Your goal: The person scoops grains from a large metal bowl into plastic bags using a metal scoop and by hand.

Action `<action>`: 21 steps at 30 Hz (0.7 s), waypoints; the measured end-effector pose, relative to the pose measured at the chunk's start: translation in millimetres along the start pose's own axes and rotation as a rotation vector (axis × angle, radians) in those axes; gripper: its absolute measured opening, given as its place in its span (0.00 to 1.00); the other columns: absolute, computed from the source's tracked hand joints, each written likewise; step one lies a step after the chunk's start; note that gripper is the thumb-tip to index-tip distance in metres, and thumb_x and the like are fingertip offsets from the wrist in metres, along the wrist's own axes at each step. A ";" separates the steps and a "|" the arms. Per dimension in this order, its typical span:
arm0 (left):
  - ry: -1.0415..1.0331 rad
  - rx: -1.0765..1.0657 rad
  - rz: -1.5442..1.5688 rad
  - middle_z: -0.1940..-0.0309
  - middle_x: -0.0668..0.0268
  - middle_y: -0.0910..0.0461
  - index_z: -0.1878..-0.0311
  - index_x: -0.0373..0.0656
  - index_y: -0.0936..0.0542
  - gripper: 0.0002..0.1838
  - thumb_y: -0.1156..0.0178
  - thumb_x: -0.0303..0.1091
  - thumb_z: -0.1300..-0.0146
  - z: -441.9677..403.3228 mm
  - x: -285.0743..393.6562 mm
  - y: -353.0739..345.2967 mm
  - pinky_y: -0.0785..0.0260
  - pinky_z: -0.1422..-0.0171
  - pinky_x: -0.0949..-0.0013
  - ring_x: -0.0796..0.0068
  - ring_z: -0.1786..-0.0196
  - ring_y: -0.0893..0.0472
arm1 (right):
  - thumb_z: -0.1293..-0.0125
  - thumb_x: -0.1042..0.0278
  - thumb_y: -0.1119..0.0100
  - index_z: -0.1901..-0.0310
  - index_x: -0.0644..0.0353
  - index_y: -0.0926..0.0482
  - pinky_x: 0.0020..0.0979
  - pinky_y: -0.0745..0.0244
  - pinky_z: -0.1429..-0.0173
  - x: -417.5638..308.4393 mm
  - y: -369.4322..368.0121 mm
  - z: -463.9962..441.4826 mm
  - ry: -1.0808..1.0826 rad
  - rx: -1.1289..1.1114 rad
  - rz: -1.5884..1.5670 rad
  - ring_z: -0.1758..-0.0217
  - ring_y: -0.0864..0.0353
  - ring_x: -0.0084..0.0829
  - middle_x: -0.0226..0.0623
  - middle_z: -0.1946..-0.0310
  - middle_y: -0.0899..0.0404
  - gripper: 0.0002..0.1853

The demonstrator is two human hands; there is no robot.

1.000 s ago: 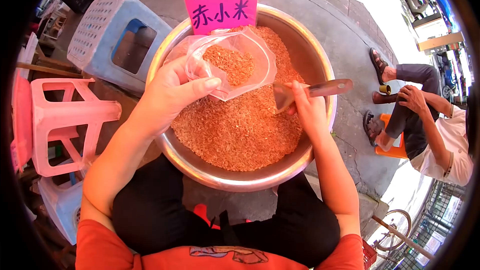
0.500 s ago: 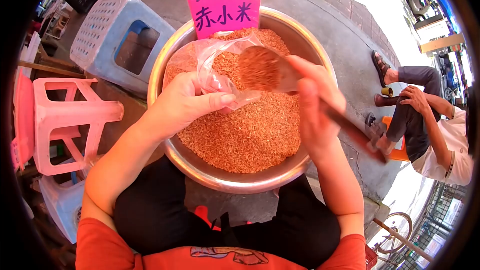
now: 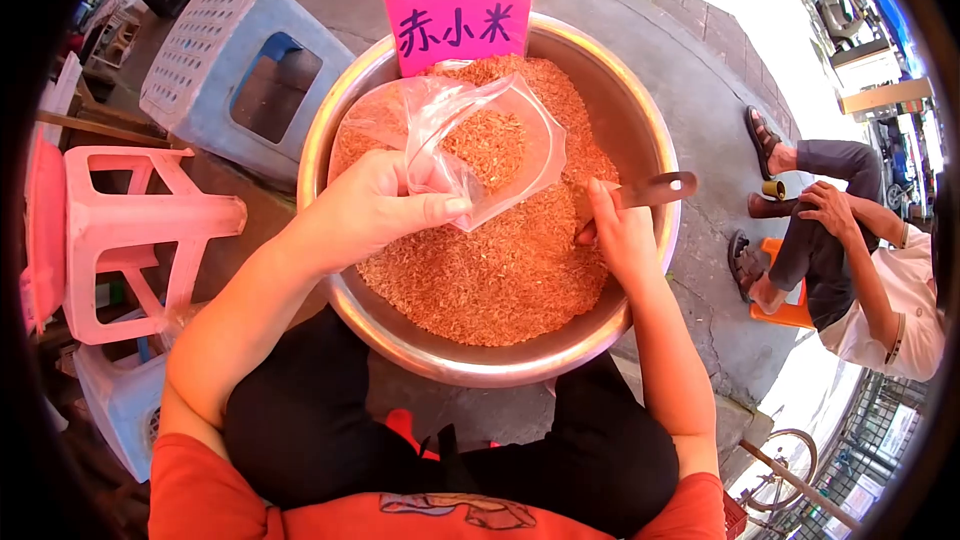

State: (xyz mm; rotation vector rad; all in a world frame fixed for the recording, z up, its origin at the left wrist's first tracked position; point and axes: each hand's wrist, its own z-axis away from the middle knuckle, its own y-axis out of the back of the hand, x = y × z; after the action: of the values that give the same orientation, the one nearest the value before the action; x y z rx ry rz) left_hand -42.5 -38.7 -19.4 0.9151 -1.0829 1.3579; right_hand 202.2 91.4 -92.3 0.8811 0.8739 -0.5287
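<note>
A wide metal bowl (image 3: 470, 372) holds a heap of reddish grain (image 3: 490, 290). Pinched in my left hand (image 3: 375, 205) is the rim of a clear plastic bag (image 3: 540, 145), its mouth spread open over the heap, with grain showing through it. My right hand (image 3: 622, 230) is closed around a metal scoop (image 3: 657, 190) at the bowl's right side. The scoop's handle points right, and its blade is mostly hidden in the grain and behind my fingers. A pink sign (image 3: 455, 0) with black writing stands at the bowl's far edge.
Blue (image 3: 215, 70) and pink (image 3: 130, 240) plastic stools stand at the left. On the right a person (image 3: 880, 290) sits on an orange stool (image 3: 785, 310), hands on a knee. A bicycle wheel (image 3: 785, 470) is at the lower right.
The scoop, loaded with grain at the bag's mouth half a second ago, has moved right and down into the heap with my right hand. My left hand still holds the bag.
</note>
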 end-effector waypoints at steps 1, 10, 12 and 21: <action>-0.009 -0.009 -0.022 0.70 0.72 0.24 0.65 0.38 0.21 0.09 0.40 0.35 0.38 -0.8 -0.7 1.1 0.35 0.59 0.77 0.85 0.66 0.27 | 0.30 0.55 0.53 0.56 0.68 0.23 0.29 0.29 0.74 2.4 2.4 0.4 -0.021 0.004 -0.048 0.81 0.22 0.27 0.38 0.78 0.24 0.21; -0.003 -0.071 -0.021 0.69 0.71 0.23 0.63 0.39 0.22 0.08 0.40 0.33 0.38 -2.6 -6.3 4.2 0.36 0.58 0.78 0.85 0.64 0.27 | 0.29 0.53 0.55 0.57 0.66 0.21 0.16 0.41 0.77 -55.7 43.5 20.8 0.214 0.275 -0.389 0.83 0.29 0.16 0.29 0.80 0.25 0.21; 0.041 -0.062 -0.076 0.68 0.72 0.23 0.62 0.39 0.22 0.08 0.40 0.34 0.38 -1.0 -2.4 4.0 0.37 0.58 0.78 0.85 0.64 0.27 | 0.28 0.54 0.56 0.54 0.66 0.23 0.20 0.35 0.73 -67.1 28.9 25.6 0.343 0.227 -0.414 0.76 0.27 0.18 0.31 0.74 0.23 0.21; 0.064 -0.025 -0.069 0.71 0.75 0.25 0.64 0.38 0.21 0.10 0.41 0.37 0.37 0.7 -3.9 2.9 0.36 0.62 0.77 0.86 0.66 0.29 | 0.28 0.56 0.59 0.47 0.69 0.27 0.30 0.28 0.55 -58.6 7.5 23.2 0.991 0.344 0.219 0.60 0.21 0.33 0.45 0.59 0.20 0.22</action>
State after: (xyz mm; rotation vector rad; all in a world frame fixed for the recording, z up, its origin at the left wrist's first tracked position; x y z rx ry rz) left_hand -45.2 -40.4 -23.3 0.8772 -1.0093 1.3055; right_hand 185.2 79.2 -32.3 1.5821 1.5749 -0.0066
